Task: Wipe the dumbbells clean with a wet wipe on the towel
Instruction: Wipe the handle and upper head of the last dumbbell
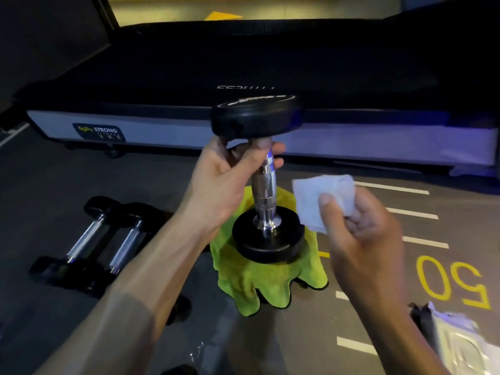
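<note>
Dumbbell [263,180] stands on end on the green towel [259,282], its chrome handle running straight up from the lower head, which rests on the cloth, to the upper head at the top. My left hand [224,182] curls round the handle just under that upper head and steadies it. My right hand [359,226] is to the right of the dumbbell, close beside the handle but not touching it, thumb and fingers pinching a folded white wet wipe [322,201]. The wipe's free edge faces the bare lower part of the handle, so I judge the next stroke goes leftward onto the chrome and then along its upright length; the right hand is the one placed for it.

I count one dumbbell on the towel and two smaller dumbbells [100,244] lying side by side on the floor, left of the towel. One towel, one wipe. A wipe packet [465,342] lies on the floor right of the towel, near my right forearm. A treadmill deck [243,77] sits behind the towel.
</note>
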Tool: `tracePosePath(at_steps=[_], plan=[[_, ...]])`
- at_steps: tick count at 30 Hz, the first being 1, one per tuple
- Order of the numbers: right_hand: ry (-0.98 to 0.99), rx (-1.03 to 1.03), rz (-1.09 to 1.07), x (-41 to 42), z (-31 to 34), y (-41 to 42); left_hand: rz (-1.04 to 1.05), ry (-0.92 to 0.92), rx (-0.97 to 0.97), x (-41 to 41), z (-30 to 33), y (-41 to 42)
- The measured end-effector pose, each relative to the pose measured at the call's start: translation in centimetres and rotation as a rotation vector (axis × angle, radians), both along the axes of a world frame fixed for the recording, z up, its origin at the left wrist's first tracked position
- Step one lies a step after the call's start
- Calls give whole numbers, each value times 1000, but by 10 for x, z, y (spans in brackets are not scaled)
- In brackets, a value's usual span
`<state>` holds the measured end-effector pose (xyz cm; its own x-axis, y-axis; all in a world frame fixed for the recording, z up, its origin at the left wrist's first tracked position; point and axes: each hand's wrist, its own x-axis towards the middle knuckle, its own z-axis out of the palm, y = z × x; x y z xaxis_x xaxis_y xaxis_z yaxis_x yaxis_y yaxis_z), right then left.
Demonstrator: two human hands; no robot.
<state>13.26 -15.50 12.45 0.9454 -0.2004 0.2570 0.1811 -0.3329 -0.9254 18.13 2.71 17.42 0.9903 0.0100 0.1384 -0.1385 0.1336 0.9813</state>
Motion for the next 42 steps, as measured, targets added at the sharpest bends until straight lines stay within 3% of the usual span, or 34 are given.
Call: tracePosePath(at_steps=[5,11,15,23,26,32,38,42], plan=[[-56,-305,205,5,-9,17,-53,83,25,-7,5,13],[-26,-354,255,8,-8,20,-72,147,-14,1,10,22],[-5,-370,264,8,-7,19,-36,56,-154,10,9,24],[41,-283,260,7,-13,21,98,-111,160,18,14,24],[42,-285,294,7,-5,25,170,-187,189,22,10,28],[-167,-498,196,-17,6,40,189,-274,215,19,6,32],[-193,-582,250,-39,3,65,149,-283,230,17,12,23],[-107,-902,302,-26,2,92,119,-278,237,15,13,22]])
